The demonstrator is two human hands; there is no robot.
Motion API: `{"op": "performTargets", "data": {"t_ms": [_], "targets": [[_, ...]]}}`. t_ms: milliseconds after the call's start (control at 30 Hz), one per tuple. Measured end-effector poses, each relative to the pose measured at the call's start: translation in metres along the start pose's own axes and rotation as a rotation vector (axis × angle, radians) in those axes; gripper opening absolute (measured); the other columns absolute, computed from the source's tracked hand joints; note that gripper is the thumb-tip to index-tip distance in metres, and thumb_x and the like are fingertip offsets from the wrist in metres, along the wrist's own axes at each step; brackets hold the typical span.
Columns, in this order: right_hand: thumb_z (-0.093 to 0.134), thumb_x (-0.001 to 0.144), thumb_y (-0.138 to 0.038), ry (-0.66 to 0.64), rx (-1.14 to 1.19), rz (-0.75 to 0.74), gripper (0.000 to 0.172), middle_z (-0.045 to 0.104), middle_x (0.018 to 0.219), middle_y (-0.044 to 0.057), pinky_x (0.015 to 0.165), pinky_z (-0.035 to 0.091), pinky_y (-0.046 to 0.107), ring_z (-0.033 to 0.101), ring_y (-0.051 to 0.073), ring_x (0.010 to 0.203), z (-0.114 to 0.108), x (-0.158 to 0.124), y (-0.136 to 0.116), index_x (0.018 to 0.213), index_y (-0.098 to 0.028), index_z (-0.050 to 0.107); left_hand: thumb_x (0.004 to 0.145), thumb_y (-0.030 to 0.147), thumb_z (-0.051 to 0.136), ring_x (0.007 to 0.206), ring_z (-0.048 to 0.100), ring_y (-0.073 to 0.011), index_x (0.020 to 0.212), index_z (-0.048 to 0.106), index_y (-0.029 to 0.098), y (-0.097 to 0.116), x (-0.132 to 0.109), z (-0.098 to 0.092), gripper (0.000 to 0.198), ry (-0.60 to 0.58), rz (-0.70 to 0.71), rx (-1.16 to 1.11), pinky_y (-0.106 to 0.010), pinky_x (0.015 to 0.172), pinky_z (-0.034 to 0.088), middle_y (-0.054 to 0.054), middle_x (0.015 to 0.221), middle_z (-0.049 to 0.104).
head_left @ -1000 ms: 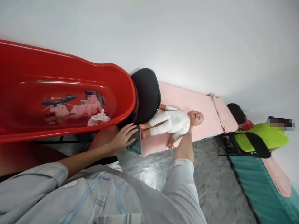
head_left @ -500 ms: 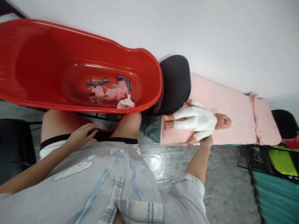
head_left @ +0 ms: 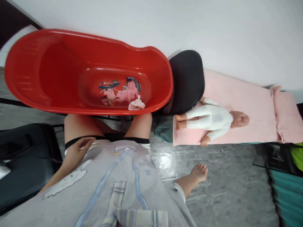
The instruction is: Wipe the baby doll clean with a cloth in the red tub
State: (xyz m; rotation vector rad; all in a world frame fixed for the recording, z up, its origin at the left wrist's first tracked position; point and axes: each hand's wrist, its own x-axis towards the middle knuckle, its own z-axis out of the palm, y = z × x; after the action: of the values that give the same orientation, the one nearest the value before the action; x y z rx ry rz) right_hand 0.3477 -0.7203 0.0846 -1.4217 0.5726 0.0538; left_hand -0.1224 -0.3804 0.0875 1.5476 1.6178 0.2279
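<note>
A baby doll [head_left: 210, 119] in a white suit lies on its back on a pink mat [head_left: 255, 113], its head toward the right. My right hand [head_left: 199, 173] hangs over the floor below the mat, apart from the doll, with its fingers loosely curled and nothing visible in it. On my lap rests my left hand [head_left: 79, 148], its fingers apart and empty. A red tub [head_left: 61, 69] stands in front of my knees. Inside it, a small pale pink cloth item [head_left: 136, 104] lies near the close wall, beside a printed picture on the tub floor.
Between tub and mat is a black chair [head_left: 188, 82]. Another black chair [head_left: 26, 160] stands at the left. A folded pink pillow [head_left: 290, 116] lies at the mat's right end. Teal fabric [head_left: 288, 195] is at the lower right, and a white wall rises behind.
My right hand has left the doll's side and moved down and back over the floor. My left hand has shifted back on my lap. The view has shifted left.
</note>
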Motion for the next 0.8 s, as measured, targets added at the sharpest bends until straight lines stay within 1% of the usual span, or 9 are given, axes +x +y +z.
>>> {"op": "performTargets", "data": {"t_ms": [67,200,267,367,467,567,667,733,800], "targets": [[0.054,0.074,-0.04,-0.072,0.031,-0.083,0.054,0.059,0.161,-0.025,0.084,0.06,0.038,0.042,0.017,0.161,0.015,-0.005,0.005,0.118,-0.06,0.079,0.081,0.066,0.059,0.113,0.078,-0.0343,0.1,0.072,0.029,0.028,0.027,0.011,0.044,-0.094,0.095,0.021,-0.046,0.11,0.057,-0.002,0.11,0.084],[0.055,0.068,-0.051,-0.67,0.063,-0.32,0.064,0.065,0.156,-0.021,0.116,0.05,0.046,0.056,0.021,0.155,0.065,-0.002,-0.005,0.128,-0.058,0.074,0.091,0.057,0.048,0.121,0.074,-0.0316,0.111,0.072,0.021,0.091,0.08,0.042,0.048,-0.181,0.422,0.105,-0.044,0.114,0.054,-0.014,0.128,0.079],[0.054,0.069,-0.051,-0.815,0.101,-0.369,0.063,0.068,0.152,-0.022,0.12,0.047,0.049,0.058,0.022,0.154,0.094,-0.01,-0.014,0.128,-0.057,0.076,0.095,0.053,0.045,0.123,0.071,-0.0325,0.111,0.074,0.021,0.119,0.101,0.06,0.046,-0.2,0.638,0.185,-0.045,0.115,0.052,-0.015,0.126,0.078],[0.053,0.073,-0.047,-0.865,0.112,-0.338,0.058,0.073,0.145,-0.02,0.118,0.049,0.052,0.059,0.026,0.153,0.133,-0.036,-0.021,0.123,-0.053,0.081,0.101,0.044,0.043,0.128,0.067,-0.0345,0.117,0.077,0.02,0.147,0.127,0.084,0.045,-0.182,0.837,0.296,-0.049,0.119,0.047,-0.017,0.131,0.076],[0.052,0.077,-0.04,-0.856,0.079,-0.409,0.052,0.078,0.136,-0.017,0.118,0.049,0.056,0.059,0.028,0.154,0.158,-0.056,-0.007,0.117,-0.049,0.084,0.106,0.038,0.037,0.127,0.064,-0.0391,0.121,0.078,0.013,0.158,0.146,0.102,0.05,-0.027,0.814,0.409,-0.054,0.116,0.044,-0.024,0.129,0.073],[0.056,0.076,-0.031,-0.938,0.035,-0.499,0.038,0.082,0.122,-0.015,0.122,0.047,0.049,0.063,0.024,0.15,0.168,-0.055,0.025,0.096,-0.046,0.085,0.109,0.039,0.039,0.124,0.061,-0.041,0.121,0.078,0.011,0.156,0.156,0.114,0.05,0.103,0.746,0.432,-0.056,0.111,0.044,-0.027,0.128,0.071],[0.056,0.079,-0.026,-0.973,0.036,-0.509,0.03,0.085,0.109,-0.011,0.121,0.048,0.04,0.066,0.02,0.146,0.172,-0.044,0.055,0.079,-0.041,0.082,0.11,0.039,0.044,0.126,0.06,-0.0404,0.119,0.079,0.012,0.151,0.155,0.124,0.045,0.145,0.732,0.418,-0.054,0.109,0.043,-0.025,0.128,0.071],[0.053,0.086,-0.024,-0.968,-0.039,-0.547,0.034,0.085,0.11,-0.006,0.118,0.051,0.036,0.067,0.02,0.144,0.174,-0.038,0.066,0.082,-0.038,0.083,0.112,0.036,0.046,0.125,0.06,-0.0395,0.118,0.08,0.011,0.15,0.153,0.128,0.043,0.159,0.735,0.432,-0.053,0.108,0.043,-0.025,0.125,0.072],[0.05,0.093,-0.024,-0.923,-0.262,-0.699,0.039,0.084,0.114,0.001,0.116,0.055,0.038,0.071,0.022,0.139,0.176,-0.034,0.07,0.095,-0.036,0.086,0.112,0.034,0.048,0.124,0.061,-0.0385,0.12,0.081,0.01,0.151,0.153,0.131,0.042,0.168,0.753,0.464,-0.051,0.106,0.045,-0.024,0.122,0.073]]}}
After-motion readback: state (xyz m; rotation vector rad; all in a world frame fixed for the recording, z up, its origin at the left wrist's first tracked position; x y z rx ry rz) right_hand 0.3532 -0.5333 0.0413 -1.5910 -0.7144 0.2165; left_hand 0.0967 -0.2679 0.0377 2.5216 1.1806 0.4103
